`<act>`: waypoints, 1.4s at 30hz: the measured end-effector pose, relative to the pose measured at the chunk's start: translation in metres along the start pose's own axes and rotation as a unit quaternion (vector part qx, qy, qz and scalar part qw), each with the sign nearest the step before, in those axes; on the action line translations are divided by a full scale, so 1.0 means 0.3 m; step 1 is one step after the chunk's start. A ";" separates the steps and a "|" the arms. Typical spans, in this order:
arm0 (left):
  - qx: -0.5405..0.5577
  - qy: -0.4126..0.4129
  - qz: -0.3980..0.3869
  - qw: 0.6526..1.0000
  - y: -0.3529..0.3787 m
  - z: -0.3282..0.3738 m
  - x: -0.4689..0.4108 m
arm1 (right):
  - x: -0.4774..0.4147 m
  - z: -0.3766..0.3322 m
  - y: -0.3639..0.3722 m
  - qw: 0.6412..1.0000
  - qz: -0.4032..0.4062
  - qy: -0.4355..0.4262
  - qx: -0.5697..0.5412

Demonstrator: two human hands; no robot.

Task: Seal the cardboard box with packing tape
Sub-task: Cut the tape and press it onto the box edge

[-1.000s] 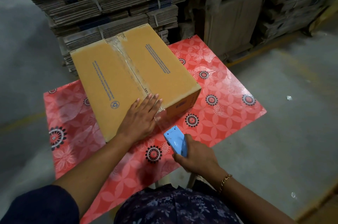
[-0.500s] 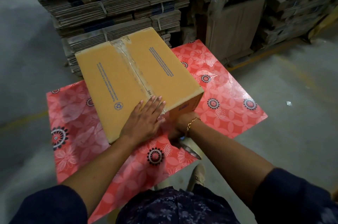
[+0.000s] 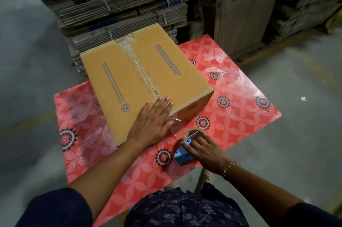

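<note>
A closed brown cardboard box (image 3: 118, 86) sits on the red flowered table (image 3: 246, 100). Clear tape (image 3: 137, 65) runs along its centre seam from the far edge to the near edge. My left hand (image 3: 151, 124) lies flat on the box's near edge, over the tape end. A loose strip of clear tape (image 3: 174, 124) hangs from that edge toward the table. My right hand (image 3: 205, 152) grips a blue tape dispenser (image 3: 182, 155) with a brown roll, resting on the table just in front of the box.
Strapped stacks of flattened cardboard (image 3: 114, 2) stand right behind the table. More cartons and a wrapped pallet (image 3: 246, 13) stand at the back right. Grey concrete floor (image 3: 305, 134) lies on both sides.
My right hand pressed the tape down on the box's near side, then drew back with the dispenser to the table. The left hand stayed on the box.
</note>
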State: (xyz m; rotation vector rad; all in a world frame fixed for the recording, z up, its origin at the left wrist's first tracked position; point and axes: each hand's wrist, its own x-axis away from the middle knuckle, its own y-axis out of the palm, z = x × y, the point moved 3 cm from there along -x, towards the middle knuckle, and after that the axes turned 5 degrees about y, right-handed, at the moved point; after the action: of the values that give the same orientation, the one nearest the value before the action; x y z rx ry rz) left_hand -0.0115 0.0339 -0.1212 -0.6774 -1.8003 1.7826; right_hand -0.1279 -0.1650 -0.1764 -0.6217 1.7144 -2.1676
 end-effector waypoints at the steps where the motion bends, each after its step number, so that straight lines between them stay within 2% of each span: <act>1: -0.001 0.000 -0.001 1.000 0.000 -0.001 -0.001 | 0.008 -0.007 0.011 1.000 -0.014 -0.006 -0.006; 6: 0.003 -0.001 0.005 1.000 0.002 -0.002 -0.003 | 0.072 -0.031 0.067 0.997 -0.053 -0.002 -0.060; 9: 0.006 -0.002 0.002 1.000 0.005 -0.003 -0.003 | 0.077 -0.009 0.009 0.987 0.017 0.065 -0.144; 11: 0.004 -0.002 -0.002 1.000 0.007 -0.004 -0.004 | 0.049 0.023 -0.057 0.952 0.078 0.165 -0.247; 12: 0.004 -0.003 -0.002 1.000 0.007 -0.004 -0.004 | 0.027 0.040 -0.084 0.914 0.090 0.220 -0.328; 13: 0.005 -0.004 -0.001 1.000 0.006 -0.004 -0.003 | -0.003 0.055 -0.107 0.853 0.081 0.272 -0.438; 15: 0.006 -0.005 -0.003 1.000 0.004 -0.002 -0.005 | -0.076 0.079 -0.140 0.672 0.031 0.348 -0.653; 16: 0.005 -0.005 -0.003 1.000 0.004 -0.001 -0.006 | -0.109 0.086 -0.154 0.601 0.006 0.368 -0.709; 17: 0.004 -0.004 -0.002 1.000 0.004 -0.001 -0.007 | -0.134 0.092 -0.171 0.562 -0.013 0.376 -0.737; 18: 0.003 -0.004 -0.001 1.000 0.004 0.000 -0.008 | -0.153 0.094 -0.184 0.543 -0.021 0.374 -0.751; 26: -0.012 0.000 0.017 1.000 0.012 -0.002 -0.009 | -0.176 0.073 -0.129 0.565 0.030 0.353 -0.745; 29: -0.007 0.001 0.016 1.000 0.006 0.000 -0.008 | -0.188 0.066 -0.108 0.585 0.043 0.355 -0.728; 34: 0.017 0.012 -0.012 1.000 -0.021 0.004 -0.002 | -0.212 0.063 -0.065 0.593 0.064 0.359 -0.718; 38: 0.050 0.004 -0.024 0.998 -0.030 -0.001 0.000 | -0.237 0.060 -0.033 0.615 0.079 0.362 -0.696; 42: 0.057 -0.013 -0.002 0.998 -0.020 -0.006 -0.006 | -0.264 0.055 -0.024 0.614 0.095 0.365 -0.693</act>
State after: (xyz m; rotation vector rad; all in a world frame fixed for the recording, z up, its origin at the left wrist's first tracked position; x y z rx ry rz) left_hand -0.0090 0.0341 -0.1153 -0.6086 -1.6997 1.8838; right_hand -0.0513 -0.1384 -0.1775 0.3362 3.5075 -0.4148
